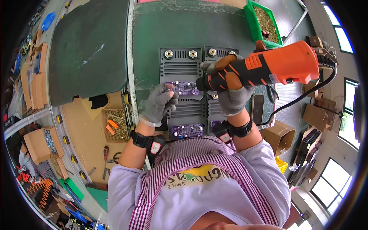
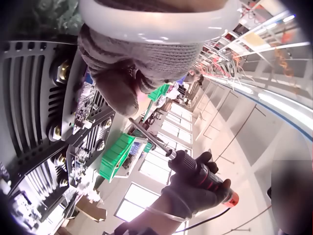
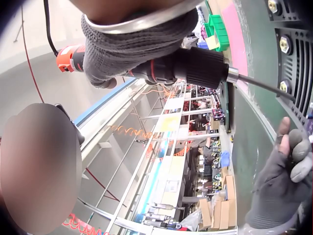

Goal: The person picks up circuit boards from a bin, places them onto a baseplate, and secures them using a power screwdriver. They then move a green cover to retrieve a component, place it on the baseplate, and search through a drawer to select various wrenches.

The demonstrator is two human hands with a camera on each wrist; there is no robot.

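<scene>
Right hand (image 1: pixel 237 97) grips the driver (image 1: pixel 285 63), bit (image 2: pixel 147 134) near the board (image 1: pixel 178 88) on the panel (image 1: pixel 180 78); left hand (image 1: pixel 158 103) curls beside it, contents unclear. A tilted bit could skid, scratching the board.

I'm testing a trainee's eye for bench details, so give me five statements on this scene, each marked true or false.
1. The right hand grips an orange and black power driver. True.
2. The power driver is cordless. False: a black cable runs from its rear end.
3. The left hand is completely bare. False: the left hand wears a grey glove.
4. In the head view, a purple circuit board is near the left hand. True.
5. In the head view, the green bin is at the lower left of the power driver. False: the green bin is above the power driver.
</scene>
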